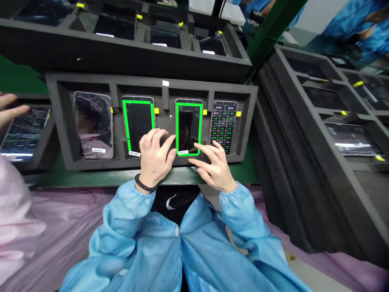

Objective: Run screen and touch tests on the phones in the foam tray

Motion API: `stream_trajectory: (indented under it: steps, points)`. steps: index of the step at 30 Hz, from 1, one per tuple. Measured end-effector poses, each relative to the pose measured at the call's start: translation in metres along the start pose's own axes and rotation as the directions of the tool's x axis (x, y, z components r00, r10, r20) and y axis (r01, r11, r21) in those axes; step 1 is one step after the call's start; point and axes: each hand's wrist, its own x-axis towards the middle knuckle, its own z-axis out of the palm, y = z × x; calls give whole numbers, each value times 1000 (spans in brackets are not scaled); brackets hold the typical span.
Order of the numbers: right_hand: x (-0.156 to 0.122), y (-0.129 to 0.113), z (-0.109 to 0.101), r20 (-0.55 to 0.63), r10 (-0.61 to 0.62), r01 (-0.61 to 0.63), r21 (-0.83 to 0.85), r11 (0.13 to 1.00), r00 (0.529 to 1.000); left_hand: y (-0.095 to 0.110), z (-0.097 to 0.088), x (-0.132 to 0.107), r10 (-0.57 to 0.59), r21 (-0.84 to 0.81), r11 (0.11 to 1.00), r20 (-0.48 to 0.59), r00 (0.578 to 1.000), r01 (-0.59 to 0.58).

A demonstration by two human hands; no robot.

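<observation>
Several smartphones lie face up in the compartments of a black foam tray (164,92). The leftmost phone (94,125) has a dark, reflective screen. Two middle ones, a phone (139,117) and a second phone (188,125), show green frames around dark screens. A grid of green text fills the rightmost phone (223,121). My left hand (156,156), fingers spread, covers the lower right corner of the left green-framed phone. My right hand (214,164) is open, its index fingertip at the lower right of the other green-framed phone. Neither hand holds anything.
Another foam tray (127,50) of phones stands behind. Stacked foam trays (291,142) rise on the right beside a green post (270,32). At left, a co-worker's hand (12,105) hovers by a phone (26,132). Other people in blue sleeves (343,28) are at upper right.
</observation>
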Motion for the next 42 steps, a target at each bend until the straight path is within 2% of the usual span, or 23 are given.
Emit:
stream_trajectory:
  steps: [5, 9, 13, 16, 18, 21, 22, 24, 26, 30, 33, 37, 39, 42]
  points:
    - [15, -5, 15, 101, -52, 60, -73, 996, 994, -3, -1, -4, 3, -30, 1000, -17, 1000, -3]
    - [29, -4, 22, 199, -109, 119, -38, 992, 974, -4, 0, -3, -7, -43, 999, -21, 1000, 6]
    - [33, 1, 15, 57, -93, 95, -32, 995, 994, -2, -1, -4, -17, -111, 994, -63, 998, 10]
    - [32, 5, 8, -6, -70, 70, -39, 997, 998, -3, -11, -7, -108, -160, 984, -184, 977, 79]
    - [31, 5, 6, -5, -92, 91, -32, 995, 996, -9, -22, -9, -182, -161, 978, -334, 925, 134]
    - [33, 4, 5, 3, -118, 118, -26, 993, 993, -31, -44, -10, -232, -109, 972, -559, 796, 207]
    - [36, 4, 6, 4, -114, 114, -27, 993, 994, -41, -51, -9, -248, -88, 965, -617, 747, 247]
    - [44, 3, 6, 4, -93, 93, -30, 995, 996, -63, -63, -9, -300, -52, 931, -672, 677, 361]
    - [59, 3, 7, 2, -84, 84, -32, 996, 996, -84, -70, -10, -363, -21, 879, -676, 641, 476]
    - [95, -2, 15, 11, -117, 117, -42, 992, 993, -108, -68, -18, -502, -72, 818, -574, 647, 571]
    - [114, -13, 27, 55, -220, 220, 14, 975, 974, -112, -63, -22, -575, -154, 791, -520, 632, 592]
    - [122, -32, 46, 120, -402, 392, 93, 915, 908, -110, -61, -23, -599, -127, 764, -505, 621, 633]
    - [121, -38, 52, 148, -433, 423, 95, 901, 889, -109, -62, -22, -604, -119, 754, -513, 610, 646]
    - [117, -37, 51, 149, -421, 410, 98, 907, 895, -108, -62, -20, -609, -132, 754, -509, 608, 644]
